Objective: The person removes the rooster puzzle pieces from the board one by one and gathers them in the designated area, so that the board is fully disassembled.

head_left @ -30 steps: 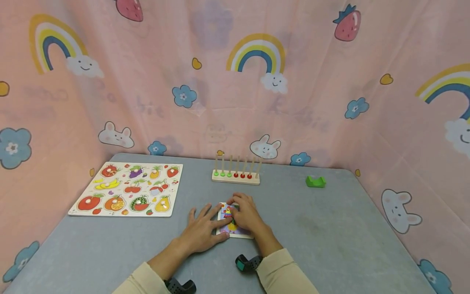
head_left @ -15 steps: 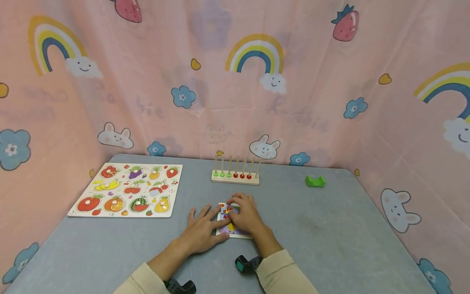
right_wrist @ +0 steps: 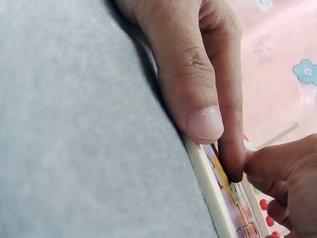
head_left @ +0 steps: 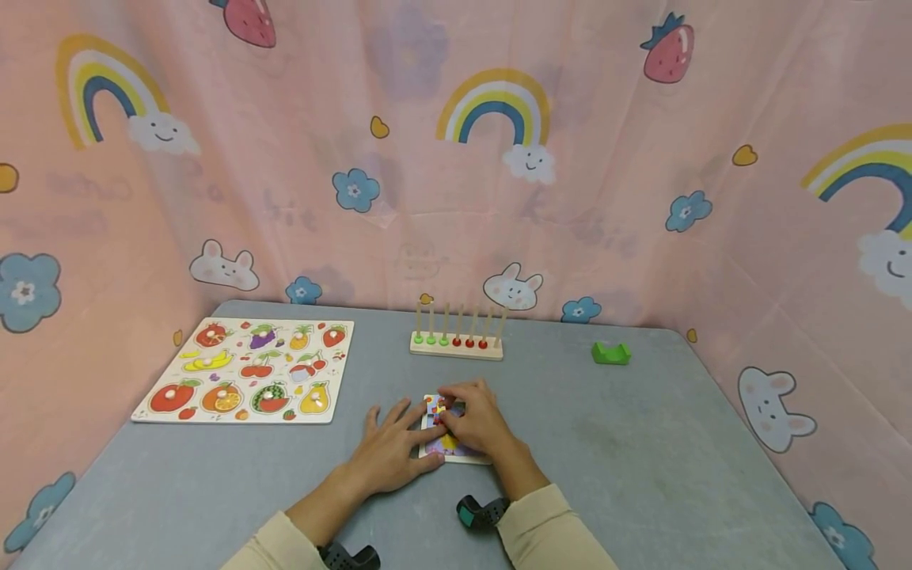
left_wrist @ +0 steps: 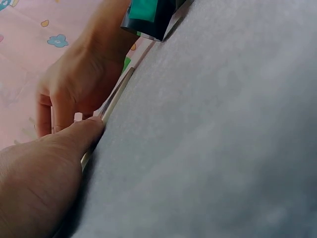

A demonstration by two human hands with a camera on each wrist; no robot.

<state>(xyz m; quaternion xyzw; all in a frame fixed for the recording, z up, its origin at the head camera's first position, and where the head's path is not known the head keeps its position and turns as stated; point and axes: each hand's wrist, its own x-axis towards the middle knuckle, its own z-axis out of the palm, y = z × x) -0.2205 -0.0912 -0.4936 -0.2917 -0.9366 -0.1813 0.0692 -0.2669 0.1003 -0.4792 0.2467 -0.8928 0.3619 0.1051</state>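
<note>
A small wooden-framed jigsaw puzzle (head_left: 456, 457) with a colourful cartoon picture lies flat between my hands. My left hand (head_left: 388, 453) rests on its left side with spread fingers. In the right wrist view, the left thumb lies at the frame's edge, and the left index finger (right_wrist: 232, 153) reaches onto the pieces. My right hand (head_left: 479, 416) bends over the upper right part, thumb and fingers curled down at a puzzle piece (head_left: 436, 407) near the top. That hand covers much of the picture, and its grip on the piece is mostly hidden.
A fruit peg puzzle board (head_left: 245, 372) lies at the left. Towards the back stands a wooden peg rack (head_left: 456, 346) with green and red beads, and at the right a green block (head_left: 611, 354) sits on the grey table (head_left: 641, 475). A pink printed curtain (head_left: 442, 222) hangs behind.
My right thumb and fingers have shifted slightly over the puzzle, and the colourful part at its upper left now looks slightly different. My left hand has stayed in place.
</note>
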